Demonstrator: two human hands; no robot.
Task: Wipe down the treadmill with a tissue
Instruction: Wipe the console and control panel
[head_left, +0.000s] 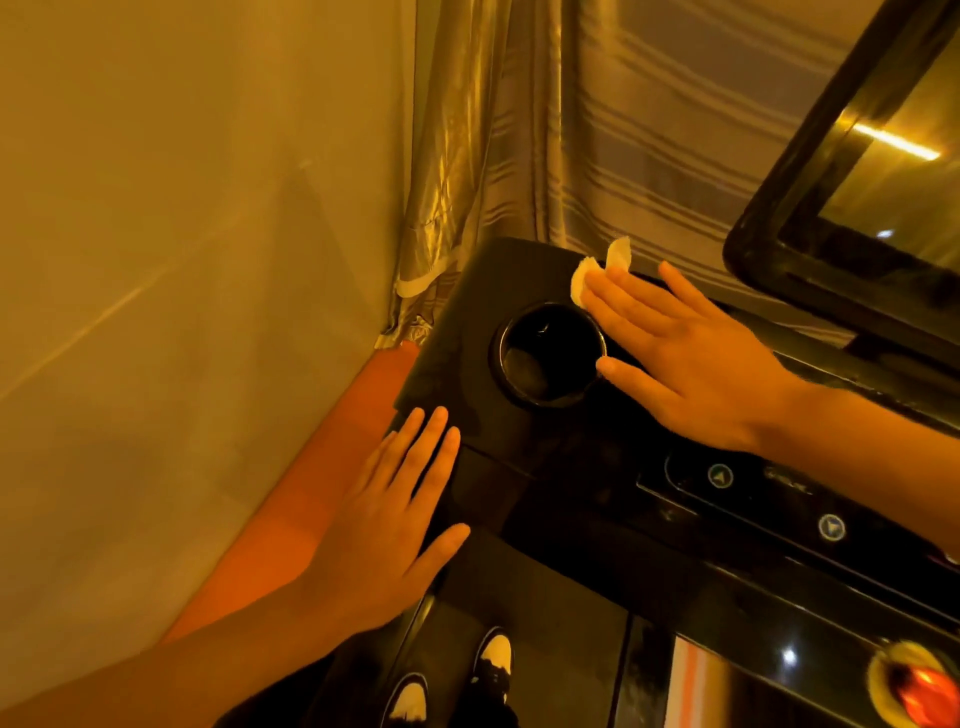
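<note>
The treadmill's black console fills the centre and right, with a round cup holder sunk into its left wing. My right hand lies flat with straight fingers on the console just right of the cup holder, pressing a crumpled white tissue under its fingertips; part of the tissue sticks out beyond them near the console's far edge. My left hand rests flat and empty on the console's near left corner, fingers straight.
A tilted screen rises at the upper right. Arrow buttons and a red knob sit on the control panel. A wall stands left, a striped curtain behind. Black-and-white shoes stand on the belt below.
</note>
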